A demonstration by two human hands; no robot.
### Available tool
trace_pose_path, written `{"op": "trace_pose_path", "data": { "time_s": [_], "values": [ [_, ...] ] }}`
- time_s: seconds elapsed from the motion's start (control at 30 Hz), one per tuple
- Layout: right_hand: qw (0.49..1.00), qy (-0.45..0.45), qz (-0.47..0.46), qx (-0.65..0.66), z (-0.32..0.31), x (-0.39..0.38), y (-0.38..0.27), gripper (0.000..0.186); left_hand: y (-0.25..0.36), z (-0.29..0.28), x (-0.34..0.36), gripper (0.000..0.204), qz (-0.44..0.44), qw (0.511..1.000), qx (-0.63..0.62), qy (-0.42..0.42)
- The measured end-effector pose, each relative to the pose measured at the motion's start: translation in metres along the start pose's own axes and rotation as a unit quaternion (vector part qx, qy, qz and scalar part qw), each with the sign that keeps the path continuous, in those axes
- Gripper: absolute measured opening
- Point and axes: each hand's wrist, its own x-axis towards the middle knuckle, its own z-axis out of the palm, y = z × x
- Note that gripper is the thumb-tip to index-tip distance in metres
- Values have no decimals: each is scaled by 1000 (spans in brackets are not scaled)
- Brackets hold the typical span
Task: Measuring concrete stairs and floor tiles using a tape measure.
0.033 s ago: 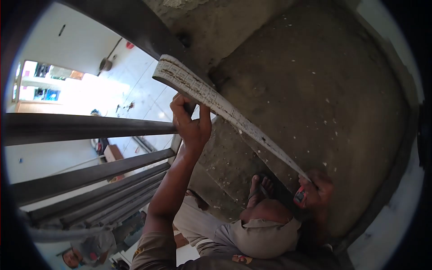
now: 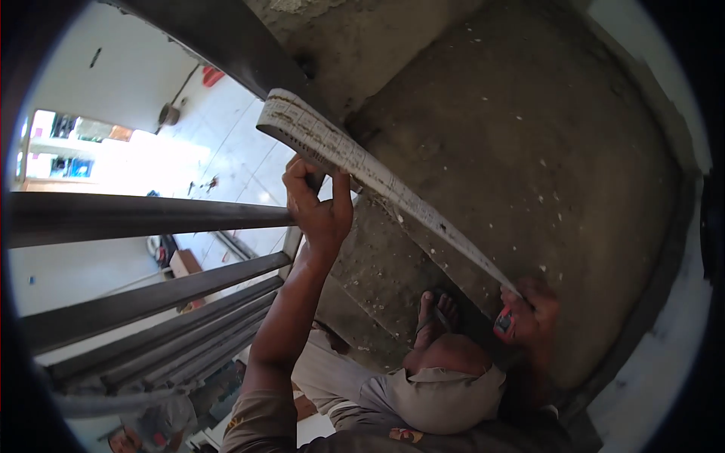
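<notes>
A worn white tape measure blade (image 2: 393, 196) stretches diagonally from a dark steel beam (image 2: 204, 41) at upper left to a red tape case (image 2: 504, 322) at lower right. My left hand (image 2: 317, 211) is closed at the railing, fingers curled on the steel just under the blade's upper end, touching or very near the blade; the grip is partly hidden. My right hand (image 2: 532, 309) is closed around the tape case, where the blade narrows toward it.
Steel railing bars (image 2: 128, 211) run along the left, above a white tiled floor (image 2: 238, 158) with scattered items and shelves (image 2: 60, 155). Concrete steps and landing (image 2: 574, 151) lie under my sandalled foot (image 2: 438, 317). Another person (image 2: 151, 423) is below at lower left.
The view has shifted very slightly against the room below. Both hands and the stretched tape stay almost where they were.
</notes>
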Motion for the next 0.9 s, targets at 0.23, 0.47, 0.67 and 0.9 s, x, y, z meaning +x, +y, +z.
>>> {"op": "trace_pose_path", "data": {
  "time_s": [0.23, 0.47, 0.67, 0.9],
  "values": [
    [984, 89, -59, -143, 9, -6, -17, 26, -1, 11, 2, 55, 137, 985, 81, 68],
    [955, 172, -61, -234, 17, -16, -17, 35, 9, 6, 1, 49, 165, 976, 133, 41],
    [947, 213, -46, -238, 28, -21, -16, 39, 11, 3, 0, 45, 180, 981, 77, 9],
    [934, 261, -42, -239, 46, -21, -14, 39, 9, -12, -12, 69, 202, 977, -66, 28]
  ]
}}
